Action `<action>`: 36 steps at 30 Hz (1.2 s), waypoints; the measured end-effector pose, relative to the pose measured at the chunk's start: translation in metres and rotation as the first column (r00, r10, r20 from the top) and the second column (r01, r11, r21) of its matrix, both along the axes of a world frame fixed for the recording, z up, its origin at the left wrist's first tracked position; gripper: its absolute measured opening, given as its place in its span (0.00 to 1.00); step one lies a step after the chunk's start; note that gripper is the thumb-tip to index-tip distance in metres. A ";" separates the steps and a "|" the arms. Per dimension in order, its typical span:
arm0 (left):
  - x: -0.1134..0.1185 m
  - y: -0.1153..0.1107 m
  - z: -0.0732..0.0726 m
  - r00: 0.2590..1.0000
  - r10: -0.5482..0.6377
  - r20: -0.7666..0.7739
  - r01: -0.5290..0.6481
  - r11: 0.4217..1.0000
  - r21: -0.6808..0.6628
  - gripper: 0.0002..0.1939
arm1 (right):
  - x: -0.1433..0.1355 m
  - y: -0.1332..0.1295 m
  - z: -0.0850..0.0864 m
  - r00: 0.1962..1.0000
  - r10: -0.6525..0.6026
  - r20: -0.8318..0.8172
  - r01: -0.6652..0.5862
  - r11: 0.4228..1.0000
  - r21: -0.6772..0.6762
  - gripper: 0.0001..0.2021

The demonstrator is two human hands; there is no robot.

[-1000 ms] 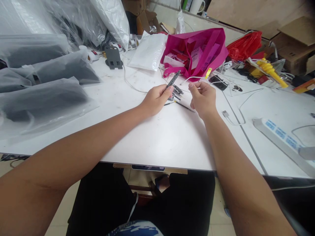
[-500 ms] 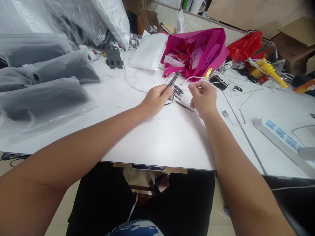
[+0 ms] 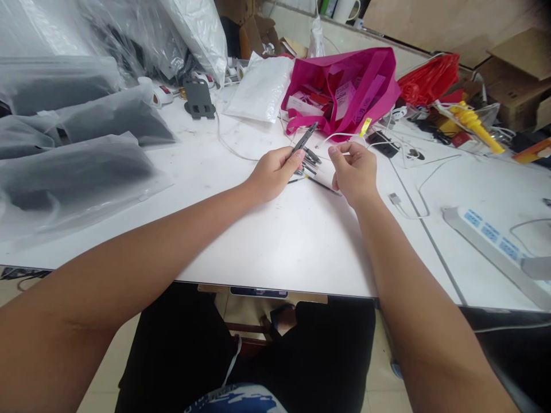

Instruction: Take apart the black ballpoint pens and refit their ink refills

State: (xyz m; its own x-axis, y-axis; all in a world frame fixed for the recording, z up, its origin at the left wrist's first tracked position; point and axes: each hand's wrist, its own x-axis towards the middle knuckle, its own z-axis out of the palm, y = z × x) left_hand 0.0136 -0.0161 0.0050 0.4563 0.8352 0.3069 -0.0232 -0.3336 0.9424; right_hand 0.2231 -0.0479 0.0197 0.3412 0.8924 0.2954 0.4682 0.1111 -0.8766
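A dark pen (image 3: 305, 137) is gripped in my left hand (image 3: 274, 172), tilted with its upper end pointing away from me to the right. Just beyond and under that hand lie several pen parts (image 3: 311, 155) on the white table (image 3: 275, 246). A thin dark pen refill (image 3: 323, 186) lies between my hands, pointing toward the right one. My right hand (image 3: 355, 172) hovers over the table to the right, thumb and fingertips pinched together. Anything in that pinch is too small or hidden to make out.
Behind my hands stands a magenta bag (image 3: 365, 86) full of small boxes, beside a white padded envelope (image 3: 260, 89). Frosted plastic bags (image 3: 73, 178) lie at the left, near a black phone stand (image 3: 198, 98). A power strip (image 3: 495, 246) and loose cables (image 3: 424, 189) occupy the right.
My right hand has shifted very slightly to the left. The left hand keeps hold of the pen in nearly the same place.
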 end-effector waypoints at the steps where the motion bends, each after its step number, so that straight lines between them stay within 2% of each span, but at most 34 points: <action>1: 0.000 0.000 0.000 1.000 -0.001 0.000 0.001 1.000 0.005 0.22 | 0.001 0.001 -0.001 1.000 0.009 -0.002 -0.009 1.000 -0.006 0.19; 16: 0.001 0.007 -0.007 1.000 0.004 0.011 -0.005 0.997 0.080 0.25 | 0.003 0.004 -0.006 0.999 0.004 0.044 -0.005 0.999 0.039 0.24; 32: 0.001 0.006 -0.007 1.000 0.009 -0.009 -0.009 0.997 0.078 0.23 | 0.011 0.010 -0.014 0.998 0.059 -0.007 -0.058 0.995 0.087 0.26; 36: 0.002 0.009 -0.008 1.000 0.008 0.026 -0.010 0.997 0.077 0.20 | 0.010 0.010 -0.014 0.999 0.033 -0.011 -0.032 0.996 0.079 0.26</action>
